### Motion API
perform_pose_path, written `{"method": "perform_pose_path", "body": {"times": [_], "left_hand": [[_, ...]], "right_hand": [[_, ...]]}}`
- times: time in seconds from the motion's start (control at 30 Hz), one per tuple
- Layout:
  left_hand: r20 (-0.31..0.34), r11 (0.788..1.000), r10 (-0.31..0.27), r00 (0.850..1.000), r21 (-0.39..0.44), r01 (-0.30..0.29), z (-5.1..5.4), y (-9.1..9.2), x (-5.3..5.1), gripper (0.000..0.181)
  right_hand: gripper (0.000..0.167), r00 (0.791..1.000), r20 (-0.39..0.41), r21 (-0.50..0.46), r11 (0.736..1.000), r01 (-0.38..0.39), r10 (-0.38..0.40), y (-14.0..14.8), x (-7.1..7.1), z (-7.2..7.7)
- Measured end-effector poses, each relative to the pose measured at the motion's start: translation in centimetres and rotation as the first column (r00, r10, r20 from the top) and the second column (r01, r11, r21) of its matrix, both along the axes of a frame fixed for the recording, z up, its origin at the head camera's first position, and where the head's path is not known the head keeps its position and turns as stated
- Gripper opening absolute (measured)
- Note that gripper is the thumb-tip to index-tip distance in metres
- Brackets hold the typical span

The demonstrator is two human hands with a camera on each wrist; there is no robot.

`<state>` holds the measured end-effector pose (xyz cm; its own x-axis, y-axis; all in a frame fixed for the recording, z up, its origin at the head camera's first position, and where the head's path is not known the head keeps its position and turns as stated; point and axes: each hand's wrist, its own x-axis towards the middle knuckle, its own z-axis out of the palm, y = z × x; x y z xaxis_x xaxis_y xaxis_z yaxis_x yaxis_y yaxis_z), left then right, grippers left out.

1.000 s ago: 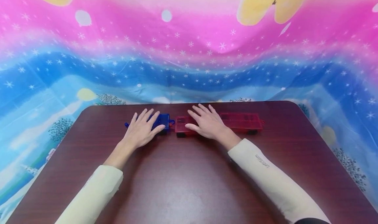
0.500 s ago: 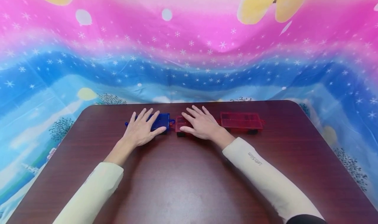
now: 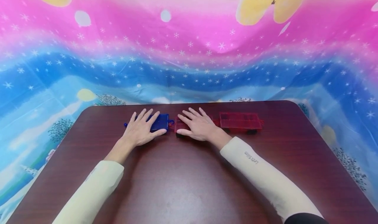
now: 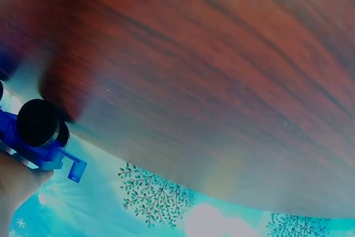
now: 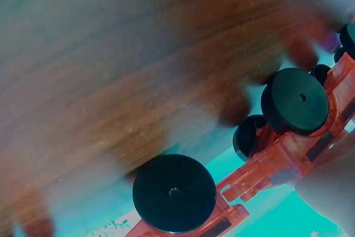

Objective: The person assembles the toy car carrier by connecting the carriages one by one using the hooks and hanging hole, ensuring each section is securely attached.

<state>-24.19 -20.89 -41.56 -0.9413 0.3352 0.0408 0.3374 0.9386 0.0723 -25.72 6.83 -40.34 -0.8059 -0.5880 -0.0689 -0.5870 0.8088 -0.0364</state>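
My left hand lies with straight, spread fingers over a blue toy wagon. In the left wrist view, the wagon's black wheel and end hook show beside that hand. My right hand rests, fingers spread, on the middle red toy wagon, hiding most of it. A second red wagon stands to its right. Up close, the right wrist view shows the middle wagon's wheel and the other's wheel, their couplings meeting between. All wagons stand in one row.
The dark brown tabletop has rounded far corners, and the row of wagons stands close to its far edge. Behind and around it hangs a pink and blue patterned cloth.
My right hand has slid left along the middle red wagon, uncovering its right end and the coupling to the right red wagon. The left hand and the wagons look practically still.
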Motion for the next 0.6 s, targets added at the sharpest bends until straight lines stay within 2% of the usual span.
{"method": "perform_pose_path", "body": {"times": [0.4,0.6], "left_hand": [[-0.005,1.000,-0.016,1.000,-0.004,0.016,-0.46,-0.24,-0.47,0.102],[-0.015,1.000,-0.019,1.000,0.017,0.019,-0.58,-0.42,-0.41,0.097]], "right_hand": [[0.081,0.999,0.028,-0.038,0.999,-0.019,0.020,-0.40,-0.16,-0.23],[0.081,0.999,0.004,-0.037,0.999,-0.034,0.034,-0.49,-0.31,-0.62]]}}
